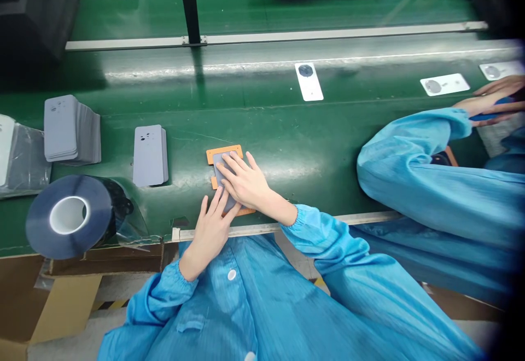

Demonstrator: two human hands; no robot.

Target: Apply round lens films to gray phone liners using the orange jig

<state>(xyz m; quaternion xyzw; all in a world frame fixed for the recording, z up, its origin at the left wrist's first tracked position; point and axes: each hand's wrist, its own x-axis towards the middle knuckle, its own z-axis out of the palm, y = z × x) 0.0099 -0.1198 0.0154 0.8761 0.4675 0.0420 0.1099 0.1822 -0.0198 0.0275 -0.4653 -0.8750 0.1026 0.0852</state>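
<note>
A grey phone back panel (217, 158) lies in an orange jig (210, 156) near the front edge of the green bench. My right hand (247, 182) rests flat across its upper part, fingers stretched out. Lower down, my left hand (212, 228) has its fingers spread over the panel's near end. Both hands hide much of the panel and jig. To the left stand a small stack of grey back panels (148, 156) and a taller stack (61, 128).
A large roll of clear film (39, 221) sits at the front left, beside plastic-wrapped panels (27, 158). White panels (311, 85) lie along the back. A co-worker's sleeve (410, 147) reaches in from the right. A black post (189, 5) stands behind.
</note>
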